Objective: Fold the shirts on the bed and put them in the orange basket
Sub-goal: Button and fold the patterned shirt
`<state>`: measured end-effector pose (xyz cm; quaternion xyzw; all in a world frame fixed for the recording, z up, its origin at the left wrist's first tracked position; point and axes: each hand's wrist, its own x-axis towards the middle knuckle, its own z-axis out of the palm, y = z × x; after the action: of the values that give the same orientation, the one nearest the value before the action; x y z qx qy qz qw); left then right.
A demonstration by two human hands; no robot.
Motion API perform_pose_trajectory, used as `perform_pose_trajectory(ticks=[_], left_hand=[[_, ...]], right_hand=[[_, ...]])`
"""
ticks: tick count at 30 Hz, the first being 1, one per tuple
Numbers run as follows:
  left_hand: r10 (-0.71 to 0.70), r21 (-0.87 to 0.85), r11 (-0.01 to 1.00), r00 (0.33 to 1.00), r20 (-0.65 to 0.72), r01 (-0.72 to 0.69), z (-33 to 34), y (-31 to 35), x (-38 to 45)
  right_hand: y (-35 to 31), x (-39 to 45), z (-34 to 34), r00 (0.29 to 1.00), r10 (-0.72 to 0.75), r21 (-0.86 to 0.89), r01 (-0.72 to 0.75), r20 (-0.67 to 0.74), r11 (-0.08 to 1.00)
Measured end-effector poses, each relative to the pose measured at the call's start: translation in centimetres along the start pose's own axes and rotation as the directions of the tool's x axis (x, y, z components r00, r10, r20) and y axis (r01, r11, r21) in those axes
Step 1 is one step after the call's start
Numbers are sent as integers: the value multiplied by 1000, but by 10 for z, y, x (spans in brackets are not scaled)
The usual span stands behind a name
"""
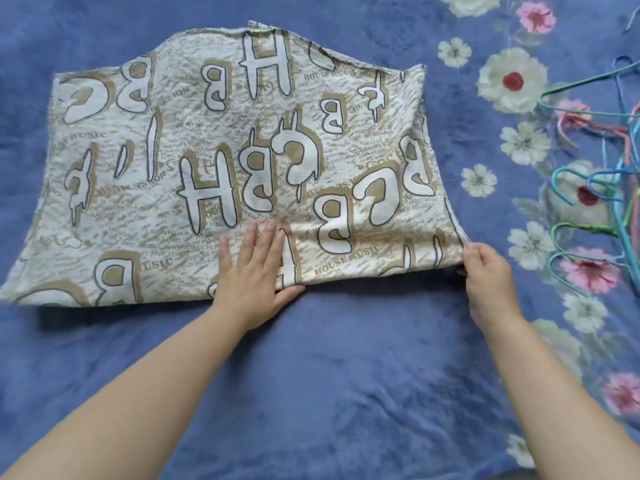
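Note:
A cream and tan shirt (221,161) printed with big white letters lies spread flat on the blue bed cover (329,375), wider than it is deep. My left hand (256,268) presses flat on its near edge, fingers straight. My right hand (485,275) pinches the shirt's near right corner with curled fingers. No orange basket is in view.
A heap of coloured wire hangers (602,161) lies at the right edge, on the flowered part of the bed cover (512,81). Plain blue cover stretches in front of the shirt, under my forearms.

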<state>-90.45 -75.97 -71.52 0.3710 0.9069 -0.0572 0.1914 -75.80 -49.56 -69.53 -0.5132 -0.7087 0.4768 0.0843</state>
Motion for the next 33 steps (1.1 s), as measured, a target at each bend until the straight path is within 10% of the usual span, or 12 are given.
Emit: perform_pose_trajectory(ticks=[20, 28, 33], left_hand=[[-12, 66, 998, 974, 228, -3, -31, -1, -14], [-26, 42, 999, 963, 270, 16, -20, -6, -26], [-40, -215, 975, 998, 40, 47, -25, -23, -29]], right_hand=[[-39, 28, 4, 993, 32, -244, -4, 114, 970], [-31, 40, 20, 991, 72, -430, -115, -115, 895], [-43, 25, 28, 976, -107, -524, -7, -188, 852]])
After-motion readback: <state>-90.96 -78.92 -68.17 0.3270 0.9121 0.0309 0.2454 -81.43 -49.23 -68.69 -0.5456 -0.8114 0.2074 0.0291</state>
